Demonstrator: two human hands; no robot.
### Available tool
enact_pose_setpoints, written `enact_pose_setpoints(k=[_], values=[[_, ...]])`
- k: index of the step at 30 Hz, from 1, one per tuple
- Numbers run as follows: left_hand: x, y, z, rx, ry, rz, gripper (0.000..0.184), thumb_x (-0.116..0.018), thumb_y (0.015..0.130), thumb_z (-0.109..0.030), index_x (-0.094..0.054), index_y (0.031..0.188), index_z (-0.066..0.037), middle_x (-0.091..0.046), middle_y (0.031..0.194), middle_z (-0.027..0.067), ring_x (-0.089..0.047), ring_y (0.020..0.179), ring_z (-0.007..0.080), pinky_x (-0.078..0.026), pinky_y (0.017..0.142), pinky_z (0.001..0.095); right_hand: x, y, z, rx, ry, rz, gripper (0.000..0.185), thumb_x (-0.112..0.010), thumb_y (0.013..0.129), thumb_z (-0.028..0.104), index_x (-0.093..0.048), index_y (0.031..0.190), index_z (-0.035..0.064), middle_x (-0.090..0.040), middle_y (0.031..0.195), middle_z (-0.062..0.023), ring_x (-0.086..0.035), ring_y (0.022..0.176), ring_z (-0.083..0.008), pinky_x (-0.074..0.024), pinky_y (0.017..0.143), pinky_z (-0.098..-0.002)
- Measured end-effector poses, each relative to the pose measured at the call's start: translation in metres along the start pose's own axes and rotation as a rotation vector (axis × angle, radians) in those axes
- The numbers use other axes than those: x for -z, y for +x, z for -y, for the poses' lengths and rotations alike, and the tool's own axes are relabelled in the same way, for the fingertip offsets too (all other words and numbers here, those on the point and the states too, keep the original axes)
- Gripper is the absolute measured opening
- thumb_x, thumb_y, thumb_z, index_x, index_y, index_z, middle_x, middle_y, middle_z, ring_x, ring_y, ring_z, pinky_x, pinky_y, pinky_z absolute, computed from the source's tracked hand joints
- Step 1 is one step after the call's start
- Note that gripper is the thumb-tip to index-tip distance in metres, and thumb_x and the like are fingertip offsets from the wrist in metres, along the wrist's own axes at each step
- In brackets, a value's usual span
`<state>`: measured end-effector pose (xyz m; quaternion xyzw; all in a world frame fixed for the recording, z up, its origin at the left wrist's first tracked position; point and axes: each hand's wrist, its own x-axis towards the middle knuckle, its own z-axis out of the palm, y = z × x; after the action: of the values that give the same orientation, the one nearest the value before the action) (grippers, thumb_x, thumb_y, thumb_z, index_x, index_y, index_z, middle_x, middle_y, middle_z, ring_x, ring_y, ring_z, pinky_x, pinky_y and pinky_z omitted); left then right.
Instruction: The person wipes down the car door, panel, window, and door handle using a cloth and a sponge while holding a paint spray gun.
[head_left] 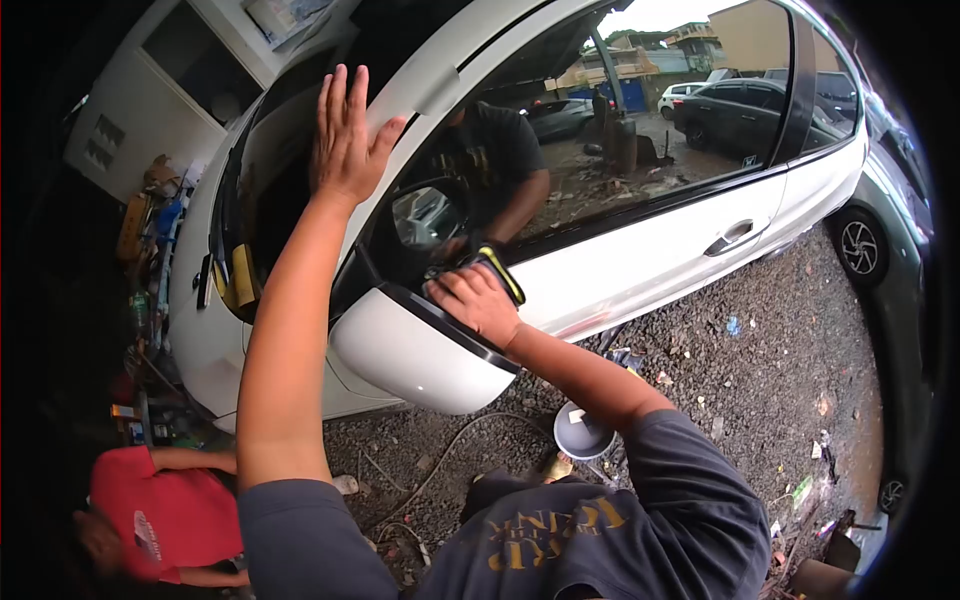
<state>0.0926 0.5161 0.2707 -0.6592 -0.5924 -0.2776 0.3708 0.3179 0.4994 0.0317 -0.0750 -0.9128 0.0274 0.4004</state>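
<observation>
My left hand (345, 140) is raised flat, fingers stretched out, at the windshield edge and front pillar of a white car (650, 255). It holds nothing. My right hand (475, 303) is behind the white side mirror (425, 350), low by the front door window. Its fingers wrap a black pad with a yellow edge (503, 275); the fingertips are partly hidden. The dark side window (640, 120) reflects my arm, parked cars and buildings. A yellow cloth (243, 275) lies at the base of the windshield.
A grey bucket (583, 445) stands on the gravel below my right arm. A thin hose (450, 450) curves over the ground. A person in a red shirt (175, 515) is at lower left. Cluttered items line the left wall. Another car (905, 230) stands at right.
</observation>
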Motion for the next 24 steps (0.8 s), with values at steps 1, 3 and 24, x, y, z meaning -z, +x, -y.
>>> enact_pose_setpoints(k=[1,3,24], values=[[-0.001,0.000,0.002,0.001,0.001,-0.005,0.076,-0.050,0.104,-0.052,-0.029,0.162,-0.009,-0.026,0.166,0.0218,-0.023,0.153,0.0419,-0.020,0.125,0.0492,0.011,0.006,0.001,0.044,0.072,0.059,0.049,-0.054,0.091,0.021,-0.059,0.139,0.0136,-0.057,0.136,-0.0120,-0.055,0.124,-0.0300,-0.0387,0.113,-0.0482],[-0.005,-0.006,0.000,0.014,-0.006,0.005,0.077,-0.052,0.103,-0.052,-0.029,0.162,-0.010,-0.027,0.166,0.0219,-0.024,0.153,0.0418,-0.022,0.124,0.0494,0.014,0.005,-0.011,0.152,0.037,0.118,0.051,-0.053,0.092,0.023,-0.057,0.142,0.0146,-0.056,0.138,-0.0105,-0.055,0.126,-0.0289,-0.0391,0.113,-0.0465],[0.000,-0.005,-0.002,0.014,0.014,0.002,0.072,-0.051,0.104,-0.048,-0.032,0.160,-0.007,-0.028,0.165,0.0224,-0.027,0.151,0.0428,-0.023,0.124,0.0483,0.014,0.070,-0.050,0.089,-0.273,-0.098,0.057,-0.060,0.095,0.044,-0.051,0.149,0.0274,-0.040,0.162,-0.0031,-0.027,0.154,-0.0368,-0.0133,0.122,-0.0658]])
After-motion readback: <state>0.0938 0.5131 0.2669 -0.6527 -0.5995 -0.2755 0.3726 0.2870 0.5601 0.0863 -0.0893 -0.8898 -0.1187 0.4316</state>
